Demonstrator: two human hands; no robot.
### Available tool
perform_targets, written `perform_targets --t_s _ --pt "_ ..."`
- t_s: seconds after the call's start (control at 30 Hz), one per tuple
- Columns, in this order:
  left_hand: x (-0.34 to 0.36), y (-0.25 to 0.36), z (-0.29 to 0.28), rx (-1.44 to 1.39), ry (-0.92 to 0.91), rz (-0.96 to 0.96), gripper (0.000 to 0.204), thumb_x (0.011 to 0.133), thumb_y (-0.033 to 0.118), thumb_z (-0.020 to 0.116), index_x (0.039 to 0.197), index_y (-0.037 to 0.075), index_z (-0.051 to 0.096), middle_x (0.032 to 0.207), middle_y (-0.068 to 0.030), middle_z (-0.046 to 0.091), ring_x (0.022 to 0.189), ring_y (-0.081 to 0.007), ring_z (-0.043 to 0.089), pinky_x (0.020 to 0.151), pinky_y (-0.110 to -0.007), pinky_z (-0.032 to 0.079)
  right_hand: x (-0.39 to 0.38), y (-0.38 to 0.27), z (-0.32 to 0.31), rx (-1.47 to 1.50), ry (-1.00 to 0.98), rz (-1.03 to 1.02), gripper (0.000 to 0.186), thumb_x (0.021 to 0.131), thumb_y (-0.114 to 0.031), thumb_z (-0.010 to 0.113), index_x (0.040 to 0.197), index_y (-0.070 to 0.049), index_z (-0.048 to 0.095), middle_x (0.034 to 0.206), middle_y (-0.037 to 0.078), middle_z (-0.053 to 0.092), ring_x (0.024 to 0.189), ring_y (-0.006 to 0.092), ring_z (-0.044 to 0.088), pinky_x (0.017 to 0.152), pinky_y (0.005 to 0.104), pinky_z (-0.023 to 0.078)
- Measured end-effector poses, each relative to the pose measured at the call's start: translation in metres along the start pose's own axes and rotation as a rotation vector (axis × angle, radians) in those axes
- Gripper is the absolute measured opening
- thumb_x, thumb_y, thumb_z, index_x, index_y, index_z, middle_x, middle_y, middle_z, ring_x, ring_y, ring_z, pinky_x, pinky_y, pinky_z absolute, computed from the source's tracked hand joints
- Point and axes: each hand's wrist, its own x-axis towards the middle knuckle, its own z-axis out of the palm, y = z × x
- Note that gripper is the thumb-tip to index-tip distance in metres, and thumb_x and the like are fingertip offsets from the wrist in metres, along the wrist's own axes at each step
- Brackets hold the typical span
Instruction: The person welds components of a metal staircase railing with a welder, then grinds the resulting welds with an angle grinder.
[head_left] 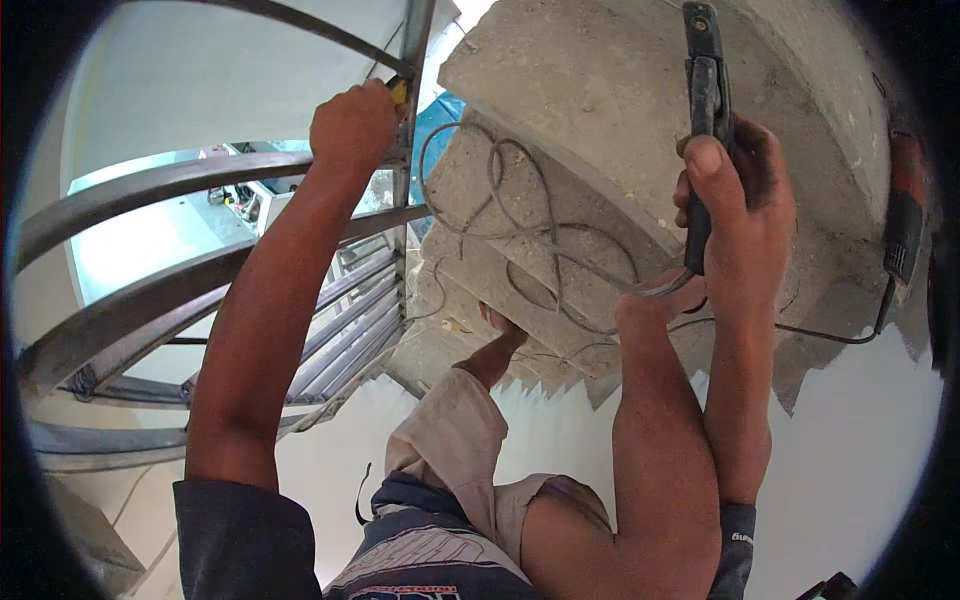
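Note:
My right hand (748, 200) is closed around the black handle of a welding electrode holder (705, 90), held upright with its jaw end at the top. No rod shows in its jaws, though the tip lies near the picture's upper edge. A dark cable (600, 272) runs from the bottom of the handle. At the upper left, my left hand (352, 125) is closed beside a metal railing post (408, 120). A small yellow-and-black object (399, 92) shows at its fingers, mostly hidden, so its kind cannot be made out.
Bare concrete steps (570, 90) lie under my feet, with the cable looped across them. Curved metal rails (170, 185) fill the left side, with a drop and a lower floor beyond. A red-and-black power tool (905, 205) with a cord lies at the far right.

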Motion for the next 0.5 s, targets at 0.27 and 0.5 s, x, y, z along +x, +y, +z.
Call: perform_targets --t_s 0.27,0.5 --pt "-0.046 0.052 -0.009 -0.055 0.076 0.057 0.027 0.099 0.035 0.061 0.101 0.009 0.058 0.089 -0.0132 0.072 0.077 -0.0337 0.075 0.061 -0.049 0.059 0.003 0.012 0.003 -0.029 -0.071 -0.065 0.072 0.087 -0.048 0.08 0.129 0.006 0.057 0.096 0.008 0.065 0.074 0.0121 0.061 0.063 0.0286 0.052" --pt "-0.03 0.004 -0.03 -0.096 0.104 0.155 0.029 0.095 0.035 0.066 0.102 0.007 0.062 0.085 -0.0155 0.071 0.075 -0.0365 0.073 0.06 -0.05 0.057 -0.005 0.015 -0.003 0.066 -0.064 -0.034 0.071 0.087 -0.046 0.079 0.13 0.005 0.055 0.098 0.009 0.065 0.074 0.0122 0.061 0.062 0.0278 0.051"
